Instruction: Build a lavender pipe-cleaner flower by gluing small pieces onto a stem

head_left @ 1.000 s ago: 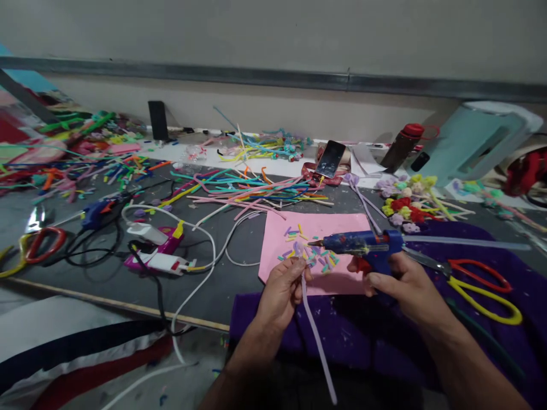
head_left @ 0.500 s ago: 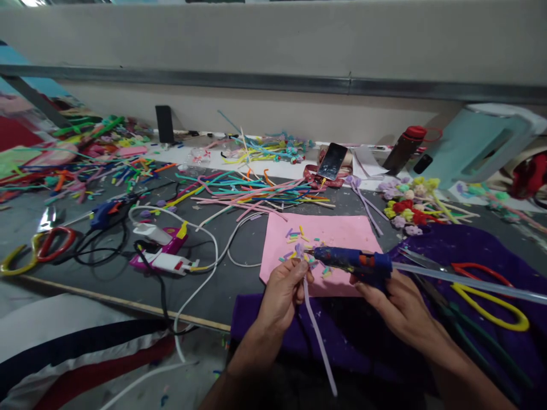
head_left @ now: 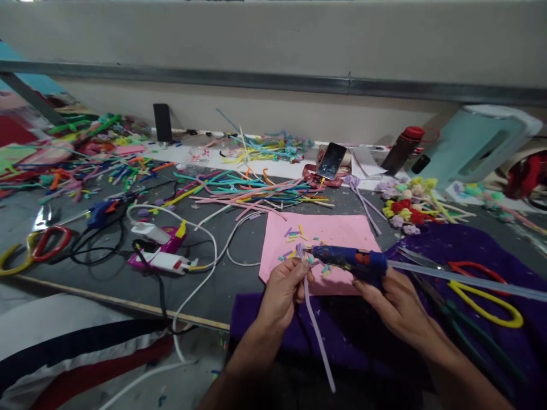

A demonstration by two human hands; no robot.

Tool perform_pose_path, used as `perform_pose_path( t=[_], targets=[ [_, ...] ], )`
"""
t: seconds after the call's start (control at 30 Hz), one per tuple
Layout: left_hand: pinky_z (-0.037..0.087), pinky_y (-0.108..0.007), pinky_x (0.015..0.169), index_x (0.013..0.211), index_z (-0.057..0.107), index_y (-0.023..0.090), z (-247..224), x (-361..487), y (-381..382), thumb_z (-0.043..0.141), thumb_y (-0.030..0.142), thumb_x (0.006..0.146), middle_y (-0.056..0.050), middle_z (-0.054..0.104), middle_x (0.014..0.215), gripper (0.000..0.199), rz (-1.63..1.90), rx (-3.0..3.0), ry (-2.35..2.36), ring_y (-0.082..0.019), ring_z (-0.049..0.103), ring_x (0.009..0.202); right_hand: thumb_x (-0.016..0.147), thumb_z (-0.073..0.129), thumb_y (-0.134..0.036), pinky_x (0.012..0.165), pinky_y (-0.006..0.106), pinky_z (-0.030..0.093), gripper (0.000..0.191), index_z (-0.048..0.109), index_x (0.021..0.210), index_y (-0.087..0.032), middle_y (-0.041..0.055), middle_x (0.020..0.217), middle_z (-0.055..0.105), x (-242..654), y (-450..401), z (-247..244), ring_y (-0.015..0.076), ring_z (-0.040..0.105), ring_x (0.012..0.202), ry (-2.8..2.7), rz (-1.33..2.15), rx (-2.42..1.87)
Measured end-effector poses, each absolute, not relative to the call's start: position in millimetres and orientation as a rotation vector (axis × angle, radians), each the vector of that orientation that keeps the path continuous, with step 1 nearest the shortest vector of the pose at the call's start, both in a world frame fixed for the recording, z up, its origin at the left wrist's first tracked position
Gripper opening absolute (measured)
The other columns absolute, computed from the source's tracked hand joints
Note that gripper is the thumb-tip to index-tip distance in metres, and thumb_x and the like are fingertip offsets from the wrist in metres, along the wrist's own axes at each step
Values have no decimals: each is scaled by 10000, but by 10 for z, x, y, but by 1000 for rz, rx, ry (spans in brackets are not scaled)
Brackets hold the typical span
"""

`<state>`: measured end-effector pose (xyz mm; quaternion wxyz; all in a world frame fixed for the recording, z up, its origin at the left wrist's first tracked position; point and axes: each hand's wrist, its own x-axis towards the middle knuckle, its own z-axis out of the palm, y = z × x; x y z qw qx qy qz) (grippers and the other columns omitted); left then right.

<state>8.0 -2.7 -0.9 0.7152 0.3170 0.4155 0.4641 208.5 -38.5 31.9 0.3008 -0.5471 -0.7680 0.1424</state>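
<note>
My left hand (head_left: 284, 285) pinches a lilac pipe-cleaner piece (head_left: 317, 333), whose long stem hangs down below the fingers and whose small purple head shows above them. In my right hand (head_left: 395, 299) is a blue glue gun (head_left: 348, 259), its nozzle at the purple head by my left fingertips. A clear glue stick (head_left: 465, 279) sticks out of the gun's back, to the right. Beneath both hands lies a pink sheet (head_left: 342, 228) scattered with small cut pieces in yellow, purple and teal.
Scissors (head_left: 485, 304) and green-handled pliers (head_left: 478, 336) lie on purple cloth at right. Pipe cleaners (head_left: 252, 191), flowers (head_left: 405, 208) and a phone (head_left: 331, 160) sit behind. At left are a second glue gun (head_left: 105, 210), cables and a power strip (head_left: 164, 250).
The glue gun has shifted very slightly left in the view, its nozzle still at the purple head. My left hand keeps the same grip. The camera view has moved a little.
</note>
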Motion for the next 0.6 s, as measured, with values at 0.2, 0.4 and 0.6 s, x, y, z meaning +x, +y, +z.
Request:
perform_pose_path(
  t=[0.2, 0.4, 0.6],
  targets=[
    [166, -154, 331, 596, 549, 123, -3, 83, -27, 581, 377, 740, 55, 413, 410, 293, 1031, 715, 933, -3, 276, 310, 845, 450, -344, 692, 291, 449, 221, 576, 962, -206, 38, 851, 623, 2057, -356, 346, 190, 574, 778, -2034, 387, -1456],
    [164, -157, 330, 602, 545, 129, 8, 84, -28, 593, 394, 722, 62, 397, 384, 295, 1027, 697, 952, -8, 271, 304, 842, 447, -356, 641, 267, 454, 227, 579, 942, -201, 26, 791, 624, 2069, -358, 379, 170, 573, 708, -2051, 418, -1464],
    [161, -165, 326, 616, 541, 128, 15, 80, -21, 601, 392, 716, 48, 465, 460, 288, 1047, 692, 934, -5, 284, 317, 833, 453, -371, 670, 280, 458, 244, 583, 970, -217, 32, 849, 633, 2115, -386, 346, 188, 585, 769, -2070, 388, -1484]
  ],
)
